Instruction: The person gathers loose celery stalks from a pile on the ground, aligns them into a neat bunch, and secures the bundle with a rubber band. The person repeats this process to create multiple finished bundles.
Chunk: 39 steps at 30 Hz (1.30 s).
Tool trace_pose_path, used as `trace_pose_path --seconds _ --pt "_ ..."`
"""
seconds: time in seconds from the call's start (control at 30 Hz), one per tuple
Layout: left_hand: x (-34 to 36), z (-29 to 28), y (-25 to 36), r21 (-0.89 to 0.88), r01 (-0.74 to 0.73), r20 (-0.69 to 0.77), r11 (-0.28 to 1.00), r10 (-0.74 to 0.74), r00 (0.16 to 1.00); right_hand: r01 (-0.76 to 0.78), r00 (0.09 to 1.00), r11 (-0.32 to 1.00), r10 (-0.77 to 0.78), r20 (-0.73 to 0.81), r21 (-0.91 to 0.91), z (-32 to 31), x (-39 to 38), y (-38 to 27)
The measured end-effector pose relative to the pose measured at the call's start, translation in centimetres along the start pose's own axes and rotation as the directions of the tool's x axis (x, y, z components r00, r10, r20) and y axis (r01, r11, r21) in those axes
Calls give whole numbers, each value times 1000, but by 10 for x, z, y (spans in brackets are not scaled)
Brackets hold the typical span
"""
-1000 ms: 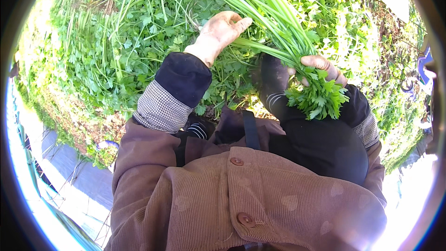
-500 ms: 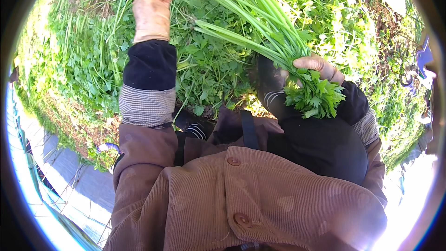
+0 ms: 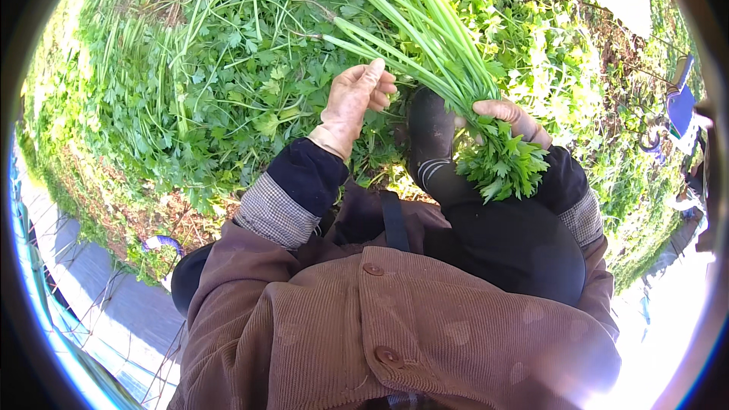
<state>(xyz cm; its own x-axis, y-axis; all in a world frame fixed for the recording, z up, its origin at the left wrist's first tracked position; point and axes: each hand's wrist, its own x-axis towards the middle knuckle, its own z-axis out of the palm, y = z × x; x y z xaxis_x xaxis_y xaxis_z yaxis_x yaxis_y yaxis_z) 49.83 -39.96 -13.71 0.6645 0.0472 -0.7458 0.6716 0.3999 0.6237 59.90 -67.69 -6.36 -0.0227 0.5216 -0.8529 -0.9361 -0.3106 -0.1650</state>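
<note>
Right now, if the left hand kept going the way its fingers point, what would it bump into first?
Probably the bunch of long green stalks held by the right hand. The left hand points up and rightward at them, though depth is hard to judge.

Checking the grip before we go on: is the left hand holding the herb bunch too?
No. Only the right hand grips the bunch; the left hand is open beside its stems, over the plants.
</note>
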Motion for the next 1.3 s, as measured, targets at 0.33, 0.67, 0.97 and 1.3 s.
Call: trace_pose_path --seconds 0.33,0.67,0.97,1.3 --pt "0 52 55 -7 272 175 962 -267 948 -27 999 999 28 18 -33 2 0 -5" --pt "65 -94 177 20 -745 -386 667 692 610 164 971 972 -129 199 -168 0 -20 -11" --pt "6 -43 24 -222 89 -232 971 -141 962 276 945 961 -268 188 -22 -3 -12 0" --pt "68 -17 67 -325 41 145 945 7 989 309 934 950 -294 204 -46 6 -10 -10"
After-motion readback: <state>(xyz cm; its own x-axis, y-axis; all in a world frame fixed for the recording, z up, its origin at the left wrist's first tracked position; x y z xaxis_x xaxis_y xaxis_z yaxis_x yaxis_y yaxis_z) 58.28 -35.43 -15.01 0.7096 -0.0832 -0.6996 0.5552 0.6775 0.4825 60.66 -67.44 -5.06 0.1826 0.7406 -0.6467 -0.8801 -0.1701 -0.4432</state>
